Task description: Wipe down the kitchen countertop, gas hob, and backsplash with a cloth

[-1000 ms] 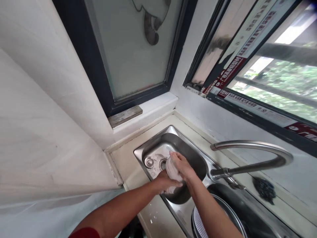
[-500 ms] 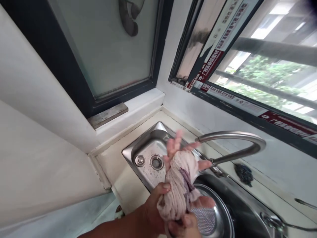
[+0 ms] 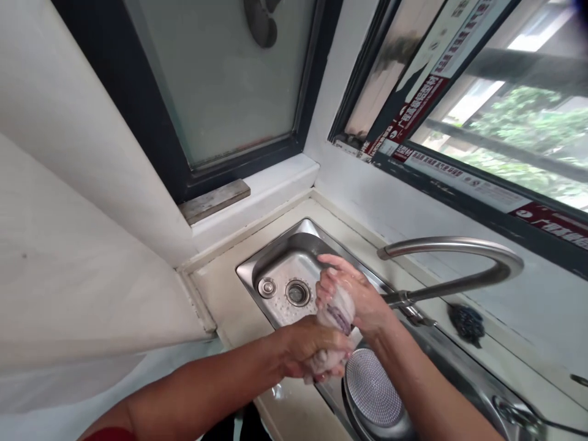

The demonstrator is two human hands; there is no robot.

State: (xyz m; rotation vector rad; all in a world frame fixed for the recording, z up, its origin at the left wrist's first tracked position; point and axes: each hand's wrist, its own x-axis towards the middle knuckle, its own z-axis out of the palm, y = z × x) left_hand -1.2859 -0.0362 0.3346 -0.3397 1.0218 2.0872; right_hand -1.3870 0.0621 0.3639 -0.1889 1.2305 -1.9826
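Note:
A wet, bunched-up cloth [image 3: 339, 311], pale with a purple band, is squeezed between my two hands above the sink. My left hand [image 3: 315, 343] wraps round its lower end, fingers closed. Round the upper end, my right hand [image 3: 351, 291] is curled, one finger sticking out. Much of the cloth is hidden inside my grip. Below lies the small steel sink basin [image 3: 248, 271] with a drain [image 3: 297, 294] and water drops on its floor. A round metal strainer [image 3: 373, 387] sits in the larger basin, partly behind my right forearm.
A curved steel faucet [image 3: 459, 245] arches to the right of my hands. Behind it on the counter is a dark, crumpled clump [image 3: 466, 324]. Windows with dark frames [image 3: 289, 150] border the corner, and a pale sheet [image 3: 101, 257] hangs at left.
The cloth, looser and wider before, is now squeezed into a tight bundle. My right hand's spread fingers have closed round its upper end. The view has shifted slightly.

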